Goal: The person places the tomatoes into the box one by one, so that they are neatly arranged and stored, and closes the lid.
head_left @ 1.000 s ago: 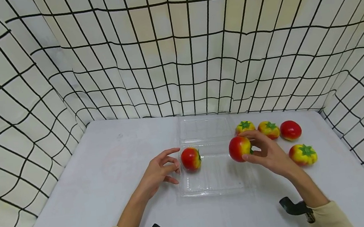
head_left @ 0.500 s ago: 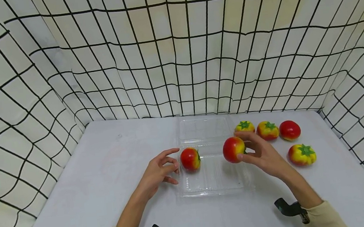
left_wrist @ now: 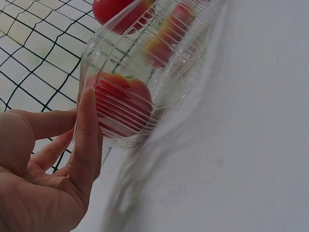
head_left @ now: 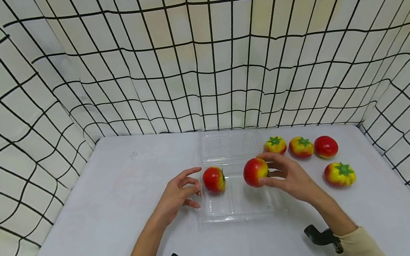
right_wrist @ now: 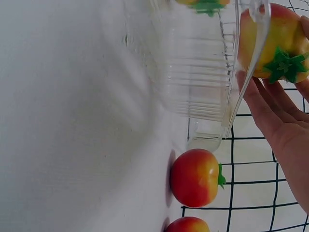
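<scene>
Fruit, round and glossy red-yellow with a green leafy top (head_left: 255, 173), is pinched between thumb and fingers of the right hand (head_left: 290, 178), above the right part of a clear, ribbed plastic container (head_left: 236, 202) between both hands. The left hand (head_left: 176, 194), fingers parted and loosely bent, touches the container's side wall without gripping; a similar red-yellow fruit (head_left: 214, 180) sits inside, just beside its fingertips. Four more fruits (head_left: 301, 147) lie beyond and right of the right hand on the white cloth-covered surface (head_left: 87, 226).
</scene>
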Tool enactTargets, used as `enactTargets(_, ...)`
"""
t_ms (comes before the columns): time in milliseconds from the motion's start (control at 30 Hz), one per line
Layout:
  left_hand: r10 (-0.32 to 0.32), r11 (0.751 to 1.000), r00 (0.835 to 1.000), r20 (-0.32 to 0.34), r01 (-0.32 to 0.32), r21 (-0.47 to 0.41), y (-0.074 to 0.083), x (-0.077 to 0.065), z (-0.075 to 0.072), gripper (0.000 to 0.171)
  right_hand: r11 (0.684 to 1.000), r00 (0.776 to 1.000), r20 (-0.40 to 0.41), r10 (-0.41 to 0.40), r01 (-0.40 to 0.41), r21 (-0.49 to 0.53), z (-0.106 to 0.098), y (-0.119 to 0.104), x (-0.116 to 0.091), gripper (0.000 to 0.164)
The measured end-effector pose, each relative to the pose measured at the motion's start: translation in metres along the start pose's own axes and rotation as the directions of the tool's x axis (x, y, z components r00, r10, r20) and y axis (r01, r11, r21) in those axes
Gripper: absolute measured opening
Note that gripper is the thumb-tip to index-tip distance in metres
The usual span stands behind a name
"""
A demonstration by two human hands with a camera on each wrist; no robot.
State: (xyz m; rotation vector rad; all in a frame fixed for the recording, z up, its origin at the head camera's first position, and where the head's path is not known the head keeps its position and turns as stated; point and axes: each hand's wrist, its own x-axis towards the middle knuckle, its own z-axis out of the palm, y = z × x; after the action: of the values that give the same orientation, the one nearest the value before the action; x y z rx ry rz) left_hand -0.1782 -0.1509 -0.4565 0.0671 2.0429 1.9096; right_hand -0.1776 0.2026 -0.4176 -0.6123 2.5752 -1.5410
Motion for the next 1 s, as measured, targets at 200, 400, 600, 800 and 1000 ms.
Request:
enactTargets(200, -0.002, 1.000, 1.000, 0.000, 0.002, -0.001, 0.000, -0.001, 0.000, 0.056, 1.000, 1.000, 0.018, -0.015, 0.015, 0.009, 0.005, 0.001, 0.001, 0.063)
enactTargets(400, -0.004, 1.000, 1.000, -0.001, 0.004, -0.001, 0.000, -0.001, 0.000, 0.056, 1.000, 0.999, 0.033, -0.011, 0.010, 0.021, 0.011, -0.001, 0.002, 0.063)
enactTargets(600, -0.008, 1.000, 1.000, -0.005, 0.008, -0.001, 0.001, -0.001, 0.000, 0.055, 0.999, 0.999, 0.049, -0.020, 0.018, 0.033, 0.016, -0.004, 0.004, 0.065)
enactTargets(800, -0.010, 1.000, 1.000, -0.003, 0.010, -0.003, 0.001, -0.001, 0.000, 0.054, 0.999, 0.998, 0.067, -0.011, 0.008, 0.045, 0.021, -0.006, 0.006, 0.066)
enactTargets(1000, -0.009, 1.000, 1.000, -0.001, 0.009, -0.002, 0.001, 0.000, 0.000, 0.054, 0.998, 0.996, 0.084, 0.003, -0.008, 0.064, 0.026, -0.006, 0.006, 0.064)
